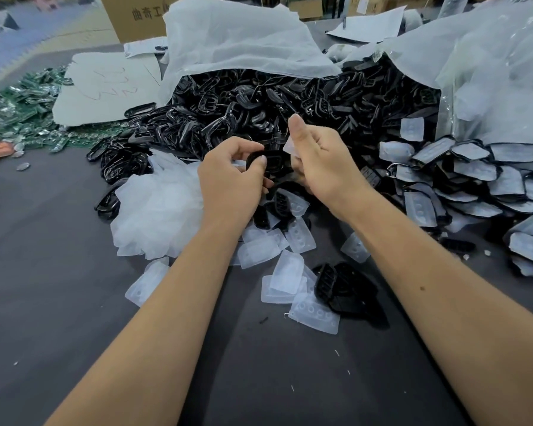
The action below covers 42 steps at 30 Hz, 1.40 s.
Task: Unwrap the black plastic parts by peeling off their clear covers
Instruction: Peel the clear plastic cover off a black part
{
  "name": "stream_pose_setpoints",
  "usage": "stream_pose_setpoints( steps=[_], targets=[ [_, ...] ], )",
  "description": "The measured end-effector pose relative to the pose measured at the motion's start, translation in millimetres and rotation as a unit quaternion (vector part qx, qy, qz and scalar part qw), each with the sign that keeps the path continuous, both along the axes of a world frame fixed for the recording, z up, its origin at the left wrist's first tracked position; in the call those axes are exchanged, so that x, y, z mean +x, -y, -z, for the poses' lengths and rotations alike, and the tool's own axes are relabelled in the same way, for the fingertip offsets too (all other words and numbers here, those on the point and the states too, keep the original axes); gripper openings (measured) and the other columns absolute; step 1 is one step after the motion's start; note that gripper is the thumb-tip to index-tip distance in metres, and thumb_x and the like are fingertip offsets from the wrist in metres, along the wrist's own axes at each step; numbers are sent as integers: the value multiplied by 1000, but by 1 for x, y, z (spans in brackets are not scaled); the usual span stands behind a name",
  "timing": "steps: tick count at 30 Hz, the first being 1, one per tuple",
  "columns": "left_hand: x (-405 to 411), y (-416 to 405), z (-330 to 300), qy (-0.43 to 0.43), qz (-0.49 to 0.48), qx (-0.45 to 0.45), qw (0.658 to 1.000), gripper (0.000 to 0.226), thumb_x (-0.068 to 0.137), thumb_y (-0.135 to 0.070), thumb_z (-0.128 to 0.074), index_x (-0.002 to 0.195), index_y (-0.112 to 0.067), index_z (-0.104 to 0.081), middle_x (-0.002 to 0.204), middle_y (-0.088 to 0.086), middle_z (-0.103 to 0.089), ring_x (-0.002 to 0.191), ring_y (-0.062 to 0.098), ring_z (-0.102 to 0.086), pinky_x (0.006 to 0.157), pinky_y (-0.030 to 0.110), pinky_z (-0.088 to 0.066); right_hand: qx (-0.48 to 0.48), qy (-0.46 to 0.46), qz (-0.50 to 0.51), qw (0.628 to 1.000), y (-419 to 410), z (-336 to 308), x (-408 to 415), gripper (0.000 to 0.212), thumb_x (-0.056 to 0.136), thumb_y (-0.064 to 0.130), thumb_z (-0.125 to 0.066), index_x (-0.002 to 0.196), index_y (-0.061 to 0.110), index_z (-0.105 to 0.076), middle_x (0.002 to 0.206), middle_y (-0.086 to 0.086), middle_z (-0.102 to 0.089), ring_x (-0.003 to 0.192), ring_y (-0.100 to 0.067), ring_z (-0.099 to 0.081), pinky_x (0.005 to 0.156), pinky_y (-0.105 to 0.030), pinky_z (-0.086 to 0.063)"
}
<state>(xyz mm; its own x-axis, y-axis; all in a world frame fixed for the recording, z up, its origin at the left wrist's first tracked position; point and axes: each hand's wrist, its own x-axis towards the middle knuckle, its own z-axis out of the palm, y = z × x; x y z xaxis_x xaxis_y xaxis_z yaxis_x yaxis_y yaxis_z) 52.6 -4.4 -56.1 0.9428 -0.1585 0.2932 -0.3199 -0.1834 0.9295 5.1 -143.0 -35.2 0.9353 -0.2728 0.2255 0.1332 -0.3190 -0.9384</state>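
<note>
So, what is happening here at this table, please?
A person is unwrapping black plastic parts. The left hand grips one black part, while the right hand pinches its clear cover, partly peeled away. Peeled covers lie on the grey table; wrapped parts wait on the right.

Glossy black plastic parts (259, 99), frosted clear plastic covers (299, 235), matt grey tabletop (43, 272), thin translucent plastic sheeting (234, 41), brown cardboard box (136, 16)
</note>
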Motion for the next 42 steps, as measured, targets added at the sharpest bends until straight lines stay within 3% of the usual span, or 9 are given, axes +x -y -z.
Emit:
stream_pose_setpoints(
  steps=[3, 7, 11, 15, 18, 25, 32, 36, 42],
  targets=[
    [1, 0, 0, -3, -2, 0, 1000, 15, 93, -4, -71, 97, -19, -74, 78, -9, -75, 58, 15, -74, 51, 21, -53, 0, 23, 19, 1000, 2, 11, 1, 37, 111, 28, -48, 81, 7, -49, 67, -7, -41, 57, -13, -35, 56, -33, -34],
    [1, 1, -1, -10, 1, 2, 1000, 18, 94, -4, -67, 97, -20, -74, 77, -10, -74, 58, 16, -74, 50, 23, -53, 51, 48, 30, 997, 7, 16, -3, 7, 103, 9, -61, 97, 10, -66, 67, 5, -59, 55, -7, -49, 50, -21, -40],
    [1, 1, -1, -20, 0, -2, 1000, 19, 95, -2, -65, 99, -19, -73, 77, -7, -74, 57, 15, -73, 50, 22, -53, 129, 47, 15, 990, 8, 16, -4, 20, 98, -3, -60, 117, 3, -65, 81, -7, -64, 63, -11, -58, 52, -26, -47],
    [2, 2, 0, -12, 4, -2, 1000, 19, 96, 0, -63, 102, -16, -72, 93, -1, -73, 58, 13, -73, 51, 19, -52, 86, 47, 17, 995, 7, 17, -6, 34, 90, -3, -70, 121, 10, -65, 91, -10, -71, 80, -14, -69, 70, -27, -57],
    [3, 1, 0, -8, 5, -5, 1000, 22, 96, 2, -62, 102, -18, -71, 97, 1, -71, 57, 13, -72, 51, 18, -52, 70, 51, 17, 996, 8, 18, -6, 40, 87, -6, -72, 120, 13, -64, 96, -13, -74, 83, -15, -70, 82, -36, -61],
    [4, 1, 1, -10, 2, -13, 1000, 21, 96, 0, -62, 105, -15, -73, 95, -2, -74, 56, 12, -72, 53, 20, -53, 63, 68, 14, 996, 8, 22, -5, 41, 86, -5, -75, 122, 10, -63, 96, -7, -79, 91, -23, -76, 89, -40, -63],
    [3, 1, 0, -11, 2, -13, 1000, 20, 96, 0, -63, 105, -15, -74, 97, -2, -74, 58, 12, -73, 53, 20, -53, 68, 77, 34, 994, 8, 23, -2, 13, 88, 2, -78, 96, 0, -68, 82, -8, -74, 70, -16, -70, 69, -29, -59],
    [2, 1, 0, -7, 3, -12, 1000, 20, 96, 0, -63, 105, -15, -74, 95, -3, -73, 58, 13, -73, 53, 21, -53, 62, 79, 32, 994, 7, 23, -3, 17, 89, 6, -79, 87, 0, -64, 70, -5, -67, 60, -15, -64, 52, -28, -52],
    [2, 0, -1, -15, 3, -13, 1000, 20, 96, -1, -63, 104, -16, -74, 91, -2, -74, 58, 13, -73, 53, 21, -53, 109, 75, 16, 991, 7, 22, -2, 21, 95, 11, -76, 86, 2, -59, 73, -13, -71, 49, -19, -62, 38, -26, -42]
  ],
)
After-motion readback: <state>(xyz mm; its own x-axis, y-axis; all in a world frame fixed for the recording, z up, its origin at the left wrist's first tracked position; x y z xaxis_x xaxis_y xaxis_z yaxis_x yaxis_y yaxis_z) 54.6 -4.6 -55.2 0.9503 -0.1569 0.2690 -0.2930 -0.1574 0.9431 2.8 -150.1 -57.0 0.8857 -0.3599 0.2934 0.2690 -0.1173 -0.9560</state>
